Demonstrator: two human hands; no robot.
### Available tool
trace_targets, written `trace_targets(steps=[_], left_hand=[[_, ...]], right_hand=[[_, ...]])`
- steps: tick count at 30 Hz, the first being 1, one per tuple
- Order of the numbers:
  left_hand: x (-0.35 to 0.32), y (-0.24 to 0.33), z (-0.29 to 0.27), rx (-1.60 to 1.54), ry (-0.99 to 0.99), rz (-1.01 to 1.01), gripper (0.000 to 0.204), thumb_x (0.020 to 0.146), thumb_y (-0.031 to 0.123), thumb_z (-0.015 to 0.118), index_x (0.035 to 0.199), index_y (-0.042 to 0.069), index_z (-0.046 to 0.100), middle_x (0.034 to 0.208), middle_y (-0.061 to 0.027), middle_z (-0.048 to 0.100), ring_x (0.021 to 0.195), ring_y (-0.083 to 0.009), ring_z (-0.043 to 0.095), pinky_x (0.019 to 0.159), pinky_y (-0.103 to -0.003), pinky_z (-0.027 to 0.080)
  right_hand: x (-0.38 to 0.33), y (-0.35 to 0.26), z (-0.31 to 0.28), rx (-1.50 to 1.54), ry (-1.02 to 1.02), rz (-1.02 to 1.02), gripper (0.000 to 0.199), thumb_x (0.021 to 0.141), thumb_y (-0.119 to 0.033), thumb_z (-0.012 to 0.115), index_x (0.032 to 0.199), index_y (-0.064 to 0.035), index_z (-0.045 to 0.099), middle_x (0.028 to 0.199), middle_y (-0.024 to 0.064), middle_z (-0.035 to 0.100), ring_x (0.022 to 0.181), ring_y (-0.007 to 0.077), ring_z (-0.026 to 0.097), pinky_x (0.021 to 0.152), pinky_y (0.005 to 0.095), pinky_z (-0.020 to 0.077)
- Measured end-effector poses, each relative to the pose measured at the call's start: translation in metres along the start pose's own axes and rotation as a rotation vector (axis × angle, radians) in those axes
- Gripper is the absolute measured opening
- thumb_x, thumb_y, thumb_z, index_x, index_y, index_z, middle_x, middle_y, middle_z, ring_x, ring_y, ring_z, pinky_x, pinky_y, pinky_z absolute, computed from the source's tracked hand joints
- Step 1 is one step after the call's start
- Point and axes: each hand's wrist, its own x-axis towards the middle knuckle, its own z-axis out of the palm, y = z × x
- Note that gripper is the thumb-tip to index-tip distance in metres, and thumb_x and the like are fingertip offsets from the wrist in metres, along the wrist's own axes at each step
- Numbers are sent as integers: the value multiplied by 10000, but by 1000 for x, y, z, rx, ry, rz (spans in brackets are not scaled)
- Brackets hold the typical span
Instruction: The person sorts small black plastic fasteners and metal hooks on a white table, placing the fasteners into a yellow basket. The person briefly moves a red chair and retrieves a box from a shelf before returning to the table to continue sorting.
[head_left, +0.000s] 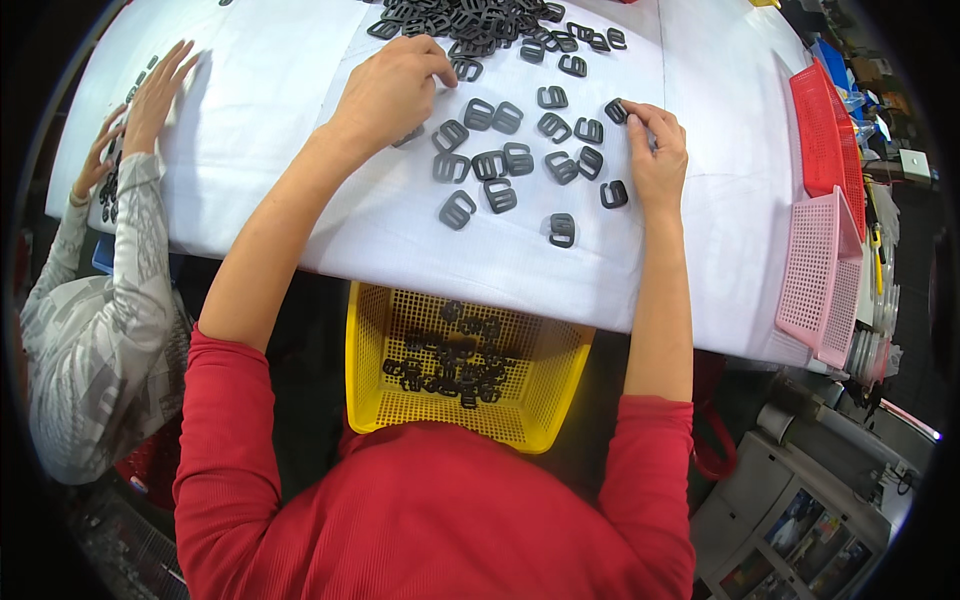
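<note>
Many dark grey plastic strap buckles lie on a white-covered table (730, 240). My right hand (658, 155) pinches one buckle (616, 111) between thumb and fingers, at the right side of the scattered pieces. My left hand (390, 88) reaches over the table beside the big heap of buckles (465, 22), its fingers loosely bent and apart, with nothing visible in them. Close to its fingertips is a loose buckle (467, 69); another buckle (409, 136) shows partly from under the hand. Several more, such as a buckle (562, 230) near the front, lie singly between my hands.
Below the table edge in front of me, a yellow perforated basket (468, 420) holds more dark buckles. A pink basket (822, 265) and a red basket (830, 130) stand along the right edge. At the left, a co-worker's hands (150, 100) rest by a row of small dark pieces.
</note>
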Motion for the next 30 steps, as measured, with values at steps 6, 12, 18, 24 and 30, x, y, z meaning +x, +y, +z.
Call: trace_targets(steps=[6, 12, 18, 24, 30], left_hand=[[0, -6, 11, -81, 138, -4, 282, 805, -15, 468, 979, 106, 654, 1040, -53, 593, 970, -240, 565, 839, -340, 454], [2, -3, 1, -222, -41, 38, 311, 821, -1, 475, 1054, 120, 642, 1074, -58, 593, 988, -246, 570, 874, -328, 448], [-31, -28, -5, -309, 17, 10, 321, 921, 155, 458, 1224, 96, 548, 1302, -104, 498, 1226, -240, 452, 1032, -362, 348], [-20, 31, 42, -10, -46, 243, 523, 929, 295, 439, 1379, 53, 329, 1414, -146, 354, 1351, -251, 265, 1129, -406, 161], [-79, 75, 41, -365, 43, 251, 437, 860, 146, 502, 1235, -68, 438, 1273, -247, 446, 1219, -379, 399, 1058, -445, 287]], right_hand=[[4, -6, 9, -99, -77, -130, 212, 865, -195, 562, 1042, -149, 669, 1094, 57, 626, 1097, 216, 524, 971, 396, 353], [-6, -48, 23, 271, -453, -112, 302, 930, -298, 488, 1144, -132, 620, 1204, 104, 583, 1216, 247, 462, 1085, 412, 226], [-28, -34, -10, 191, -274, 142, 429, 964, -351, 400, 1287, -84, 489, 1303, 147, 498, 1287, 302, 373, 1102, 455, 151], [-52, -71, 35, -216, -226, -98, 500, 960, -363, 377, 1335, -34, 399, 1353, 159, 436, 1309, 317, 331, 1097, 455, 176], [-97, -103, 19, 59, -295, -123, 439, 924, -230, 458, 1292, 7, 428, 1291, 189, 476, 1247, 359, 400, 1054, 444, 282]])
